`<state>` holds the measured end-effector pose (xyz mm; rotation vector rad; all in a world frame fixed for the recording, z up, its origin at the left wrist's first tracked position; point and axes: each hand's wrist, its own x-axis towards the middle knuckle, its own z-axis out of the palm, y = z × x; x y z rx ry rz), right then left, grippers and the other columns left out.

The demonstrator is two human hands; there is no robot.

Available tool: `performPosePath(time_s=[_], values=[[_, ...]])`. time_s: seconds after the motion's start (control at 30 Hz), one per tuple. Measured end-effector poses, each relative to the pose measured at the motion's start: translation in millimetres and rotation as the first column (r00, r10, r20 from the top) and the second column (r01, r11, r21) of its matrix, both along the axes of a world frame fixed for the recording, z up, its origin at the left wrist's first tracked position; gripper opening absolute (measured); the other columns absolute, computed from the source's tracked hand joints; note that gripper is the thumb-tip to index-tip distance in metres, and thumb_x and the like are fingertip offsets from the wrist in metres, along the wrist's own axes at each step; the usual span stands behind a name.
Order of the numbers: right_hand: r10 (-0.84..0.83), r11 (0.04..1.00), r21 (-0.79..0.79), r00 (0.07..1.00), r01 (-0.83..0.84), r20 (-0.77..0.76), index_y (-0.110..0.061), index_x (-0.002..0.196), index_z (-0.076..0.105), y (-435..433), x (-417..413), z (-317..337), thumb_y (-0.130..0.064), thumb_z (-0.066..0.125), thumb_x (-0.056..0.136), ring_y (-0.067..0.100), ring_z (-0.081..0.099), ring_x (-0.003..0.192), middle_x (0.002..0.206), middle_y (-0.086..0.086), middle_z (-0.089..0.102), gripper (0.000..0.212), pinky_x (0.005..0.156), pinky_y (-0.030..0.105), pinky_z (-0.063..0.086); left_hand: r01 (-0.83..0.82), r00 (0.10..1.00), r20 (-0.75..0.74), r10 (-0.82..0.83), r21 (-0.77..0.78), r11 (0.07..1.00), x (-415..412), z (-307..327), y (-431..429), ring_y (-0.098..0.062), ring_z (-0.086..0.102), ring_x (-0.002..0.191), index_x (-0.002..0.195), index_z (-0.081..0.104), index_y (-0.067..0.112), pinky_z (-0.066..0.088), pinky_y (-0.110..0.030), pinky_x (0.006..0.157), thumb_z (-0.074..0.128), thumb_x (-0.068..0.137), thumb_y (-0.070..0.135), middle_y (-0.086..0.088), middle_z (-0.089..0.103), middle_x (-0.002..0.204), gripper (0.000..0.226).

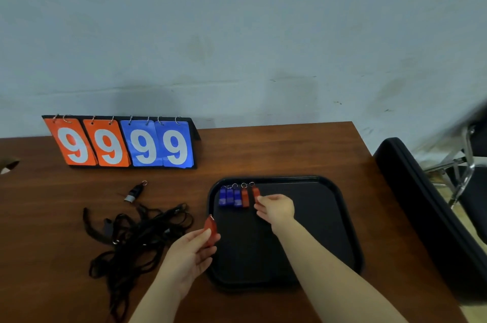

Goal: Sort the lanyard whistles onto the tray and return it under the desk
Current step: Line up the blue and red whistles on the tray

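Whistles stand in a row inside the far left corner of the tray (345,220), key rings pointing to its far rim: three blue whistles (229,197) touching side by side, then a red whistle (245,198) just beside them, then the end red whistle (255,193) a little apart. We record the right hand (276,208) over the tray's far half, its fingertips curled and pinching the near end of the end red whistle, which lies on the tray floor. The left hand (193,251) sits at the tray's left rim, thumb and fingers gripping a loose red whistle (210,227) held up over that rim.

Left of the tray, on the desk (276,148), we note a tangled heap of black lanyards (139,233). A black whistle (134,192) with its ring lies beyond the heap, well apart from the tray. A flip scoreboard (123,143) reading 9 9 9 9, two orange cards and two blue, stands beyond the tray's far left corner against the wall. A black case (421,204) sits off the desk edge to the tray's right, with a chrome-framed chair (469,154) beyond it.
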<state>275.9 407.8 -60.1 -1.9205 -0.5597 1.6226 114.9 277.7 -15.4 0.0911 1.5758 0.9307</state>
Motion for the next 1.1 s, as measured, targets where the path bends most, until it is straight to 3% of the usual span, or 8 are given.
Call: performPosePath(time_s=[0.17,0.37,0.5,0.9,1.03,1.1], values=[[0.128,0.991,0.027,0.984,-0.132,0.127,-0.012,0.098,0.061,-3.1,-3.7,-6.8,-0.013,0.069,0.088,0.011,0.067,0.075,0.094,0.006,0.068,0.013,0.057,0.026,0.055,0.003,1.000,-0.005,-0.003,0.002,1.000,-1.5,-8.6,7.2,-0.024,0.064,0.097,0.112,0.062,0.014,0.049,-0.039,0.088,0.062,0.091,0.022,-0.006,0.074,0.099,0.022],[0.228,0.971,0.024,0.956,-0.236,0.186,-0.017,0.091,0.061,2.0,-2.1,-8.3,-0.015,0.070,0.087,0.011,0.067,0.079,0.094,0.003,0.068,0.010,0.065,0.028,0.058,0.010,1.000,0.024,-0.010,0.026,1.000,5.0,-10.1,13.2,-0.024,0.064,0.098,0.115,0.062,0.012,0.050,-0.037,0.084,0.061,0.091,0.020,-0.008,0.074,0.101,0.025],[0.255,0.964,0.023,0.947,-0.265,0.197,-0.018,0.090,0.061,1.2,-2.0,-9.1,-0.016,0.070,0.087,0.010,0.066,0.079,0.093,0.003,0.067,0.010,0.064,0.027,0.057,0.037,0.999,-0.007,-0.036,0.035,0.999,7.2,-12.4,13.3,-0.022,0.064,0.097,0.111,0.064,0.016,0.048,-0.036,0.083,0.060,0.092,0.024,-0.003,0.076,0.096,0.021],[0.242,0.966,0.051,0.956,-0.254,0.167,-0.015,0.101,0.066,1.5,-1.3,-11.0,-0.016,0.066,0.091,0.013,0.067,0.089,0.103,0.004,0.069,0.011,0.082,0.034,0.059,0.035,0.999,0.037,-0.038,0.082,0.996,9.8,-14.0,16.3,-0.021,0.065,0.099,0.116,0.064,0.013,0.049,-0.038,0.091,0.058,0.093,0.024,-0.002,0.077,0.095,0.026],[0.281,0.926,0.156,0.902,-0.344,0.327,-0.022,0.106,0.061,-7.8,-3.5,2.5,-0.026,0.061,0.093,0.009,0.060,0.089,0.097,-0.006,0.062,0.014,0.072,0.023,0.050,0.007,0.997,0.079,-0.015,0.102,0.995,10.7,-11.1,17.7,-0.020,0.065,0.095,0.117,0.063,0.012,0.050,-0.035,0.081,0.056,0.095,0.023,-0.005,0.076,0.099,0.026],[0.381,0.861,0.275,0.901,-0.428,0.208,-0.025,0.102,0.062,-20.9,-5.7,18.4,-0.027,0.059,0.094,0.007,0.061,0.091,0.098,-0.008,0.064,0.008,0.072,0.020,0.046,-0.018,0.991,0.132,0.001,0.122,0.992,11.9,-8.0,19.0,-0.020,0.064,0.090,0.117,0.063,0.010,0.050,-0.033,0.076,0.053,0.096,0.021,-0.008,0.076,0.100,0.025]])
